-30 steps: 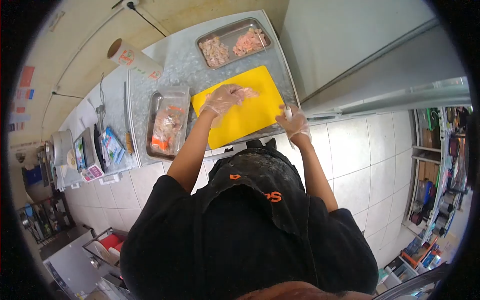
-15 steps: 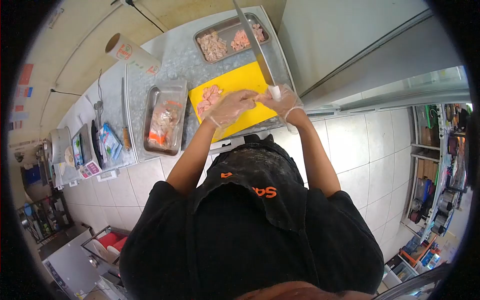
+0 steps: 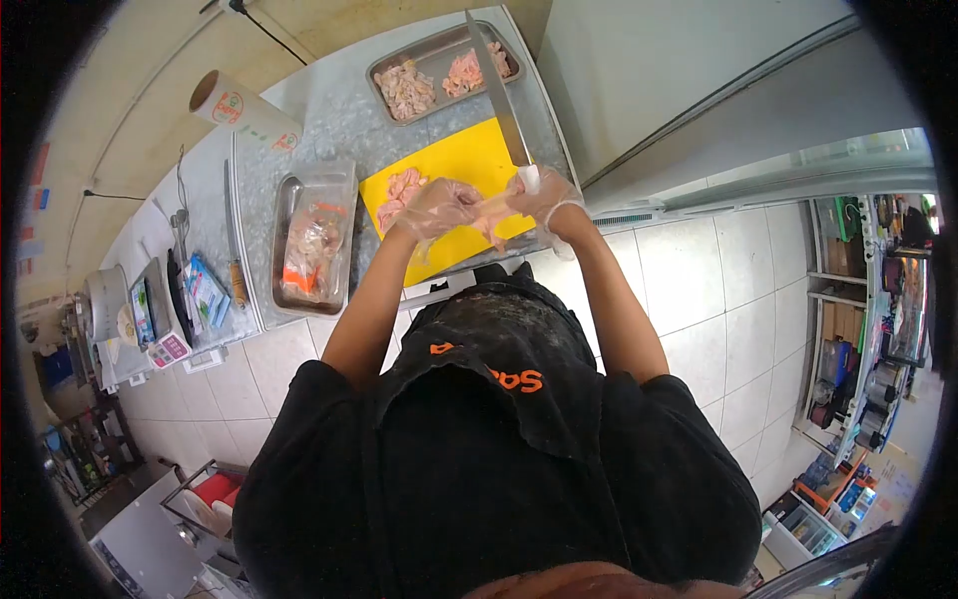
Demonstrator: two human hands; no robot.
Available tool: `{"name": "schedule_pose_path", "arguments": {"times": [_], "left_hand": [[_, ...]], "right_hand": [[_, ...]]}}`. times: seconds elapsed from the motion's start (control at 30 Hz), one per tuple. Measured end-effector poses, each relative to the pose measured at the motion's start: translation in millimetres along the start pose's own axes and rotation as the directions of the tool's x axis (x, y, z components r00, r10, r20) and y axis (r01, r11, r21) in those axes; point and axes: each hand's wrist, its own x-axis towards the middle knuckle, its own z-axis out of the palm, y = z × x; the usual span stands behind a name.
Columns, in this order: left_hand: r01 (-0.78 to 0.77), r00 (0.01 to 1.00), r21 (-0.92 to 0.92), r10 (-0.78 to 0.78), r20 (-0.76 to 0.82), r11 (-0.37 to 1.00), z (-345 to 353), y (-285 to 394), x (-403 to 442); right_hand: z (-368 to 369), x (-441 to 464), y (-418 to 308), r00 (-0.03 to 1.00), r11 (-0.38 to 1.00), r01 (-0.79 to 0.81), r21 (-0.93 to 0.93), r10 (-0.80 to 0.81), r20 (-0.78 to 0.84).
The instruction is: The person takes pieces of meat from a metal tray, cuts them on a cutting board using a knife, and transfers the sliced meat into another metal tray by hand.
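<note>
My left hand (image 3: 442, 208), in a clear plastic glove, is closed on one end of a pale piece of raw meat (image 3: 493, 217). My right hand (image 3: 549, 198), gloved too, grips the white handle of a long knife (image 3: 501, 100). The knife's blade points away from me, over the board and the rear tray. The meat stretches between both hands, and my right fingers seem to pinch its other end. Beneath lies a yellow cutting board (image 3: 469, 152). More raw pink meat pieces (image 3: 402, 192) lie at its left side, beside my left hand.
Behind the board, a metal tray (image 3: 439, 56) holds two heaps of cut meat. To the left, another metal tray (image 3: 280, 232) holds bagged meat. A plastic film roll (image 3: 244, 110), a second knife (image 3: 236, 225) and a scale (image 3: 170, 347) are farther left. A large grey panel (image 3: 659, 90) stands at right.
My hands have moved slightly apart, and the meat now shows stretched and hanging between them. The knife stays in my right hand. The whole view has shifted a little.
</note>
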Motion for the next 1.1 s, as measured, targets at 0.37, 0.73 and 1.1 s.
{"name": "schedule_pose_path", "arguments": {"times": [0.37, 0.73, 1.1], "left_hand": [[-0.016, 0.838, 0.483, 0.275, -0.471, 0.876, 27, -49, 41], [-0.057, 0.771, 0.647, 0.445, -0.456, 0.76, 57, -57, 42], [0.041, 0.801, 0.605, 0.336, -0.496, 0.795, 65, -85, 62]], "right_hand": [[29, 44, 84, 0.919, 0.857, -0.229, -0.462, 0.033, -0.394], [55, -27, 80, 0.953, 0.931, -0.298, -0.211, 0.279, -0.115], [55, -44, 80, 0.96, 0.881, -0.273, -0.387, 0.274, -0.052]]}}
